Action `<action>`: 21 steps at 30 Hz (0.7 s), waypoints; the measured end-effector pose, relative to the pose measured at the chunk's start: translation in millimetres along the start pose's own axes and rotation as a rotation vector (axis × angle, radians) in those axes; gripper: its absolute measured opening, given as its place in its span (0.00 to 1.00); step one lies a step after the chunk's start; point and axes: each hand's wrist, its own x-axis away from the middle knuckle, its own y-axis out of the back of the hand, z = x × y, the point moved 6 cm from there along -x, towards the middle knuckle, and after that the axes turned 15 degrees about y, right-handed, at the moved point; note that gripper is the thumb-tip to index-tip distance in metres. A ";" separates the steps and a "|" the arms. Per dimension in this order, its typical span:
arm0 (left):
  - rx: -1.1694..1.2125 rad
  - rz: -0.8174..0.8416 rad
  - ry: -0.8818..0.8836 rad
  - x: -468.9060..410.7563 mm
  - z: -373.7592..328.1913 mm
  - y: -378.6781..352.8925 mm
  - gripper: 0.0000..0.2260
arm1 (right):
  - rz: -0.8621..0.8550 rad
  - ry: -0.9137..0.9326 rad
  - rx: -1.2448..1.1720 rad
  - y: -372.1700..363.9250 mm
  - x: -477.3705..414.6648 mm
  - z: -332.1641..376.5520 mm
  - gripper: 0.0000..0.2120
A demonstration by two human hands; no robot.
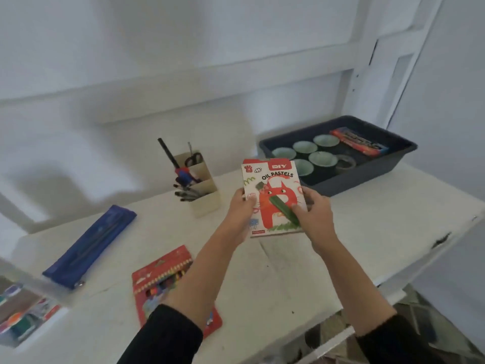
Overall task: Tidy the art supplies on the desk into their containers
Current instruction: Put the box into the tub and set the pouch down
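Observation:
A white and red oil pastels box (pixel 273 185) with a red cat picture is held above the middle of the white desk (pixel 367 232). My left hand (pixel 240 214) grips its left edge, thumb on the front. My right hand (pixel 316 214) holds its right edge and pinches a dark green pastel stick (pixel 284 210) against the box front.
A dark blue tray (pixel 393 164) with several green cups and a red packet sits back right. A beige pen holder (pixel 199 185) stands behind centre. A blue pencil case (pixel 89 245) lies left, a red coloured-pencil pack (pixel 162 277) under my left arm, a clear box (pixel 23 313) far left.

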 end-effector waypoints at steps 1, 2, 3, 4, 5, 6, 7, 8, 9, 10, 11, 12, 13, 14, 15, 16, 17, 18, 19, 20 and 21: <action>0.007 0.023 0.004 -12.3 -4.8 -23.0 0.10 | -0.009 0.003 0.021 18.1 -19.0 -5.5 0.22; 0.017 0.056 0.011 -25.0 -10.8 -49.9 0.10 | -0.020 0.008 0.052 39.1 -40.6 -11.7 0.22; 0.034 0.087 0.021 -35.6 -15.4 -72.2 0.10 | -0.025 0.010 0.096 57.4 -58.4 -16.7 0.22; 0.055 0.126 0.033 -47.1 -21.7 -99.2 0.10 | -0.028 0.009 0.139 78.6 -80.1 -23.1 0.22; 0.072 0.157 0.047 -59.2 -27.0 -125.3 0.10 | -0.021 0.004 0.173 98.0 -100.7 -30.7 0.23; 0.080 0.173 0.063 -70.2 -34.0 -149.1 0.09 | -0.006 0.002 0.195 114.0 -120.8 -37.7 0.23; 0.087 0.179 0.072 -79.5 -40.3 -165.5 0.08 | 0.017 0.002 0.208 124.1 -135.9 -42.3 0.23; 0.101 0.186 0.084 -91.4 -47.6 -187.1 0.08 | 0.036 0.007 0.224 136.5 -154.2 -47.9 0.23; 0.128 0.197 0.098 -105.3 -55.2 -209.6 0.09 | 0.056 0.018 0.253 148.7 -173.8 -53.8 0.23; 0.149 0.199 0.110 -118.2 -60.2 -224.2 0.11 | 0.080 0.027 0.295 155.3 -188.6 -58.9 0.23; 0.163 0.197 0.120 -133.0 -65.7 -241.6 0.13 | 0.106 0.030 0.336 164.2 -206.2 -65.0 0.23; 0.161 0.188 0.127 -146.4 -69.7 -256.7 0.14 | 0.132 0.030 0.375 171.5 -222.4 -72.5 0.23; 0.160 0.178 0.139 -160.5 -73.0 -273.0 0.15 | 0.165 0.026 0.406 179.8 -239.7 -81.5 0.23; 0.162 0.168 0.146 -170.2 -74.8 -282.5 0.15 | 0.196 0.027 0.436 183.7 -251.8 -88.2 0.23; 0.175 0.157 0.165 -182.8 -75.8 -293.7 0.15 | 0.228 0.032 0.472 189.0 -265.9 -95.0 0.22; 0.195 0.147 0.185 -193.1 -75.6 -301.5 0.15 | 0.257 0.045 0.510 191.5 -276.3 -99.7 0.22; 0.214 0.140 0.205 -203.7 -75.9 -309.7 0.15 | 0.286 0.068 0.555 193.7 -287.2 -103.4 0.21; 0.234 0.136 0.222 -212.9 -76.9 -317.3 0.14 | 0.316 0.101 0.598 194.2 -296.8 -105.8 0.20; 0.244 0.132 0.235 -222.7 -78.3 -323.8 0.14 | 0.351 0.136 0.644 193.3 -304.9 -108.2 0.20; 0.250 0.122 0.238 -234.1 -80.4 -330.8 0.15 | 0.388 0.162 0.677 192.0 -313.4 -111.6 0.19; 0.254 0.116 0.236 -243.1 -82.8 -335.5 0.15 | 0.424 0.172 0.690 189.6 -317.8 -114.9 0.18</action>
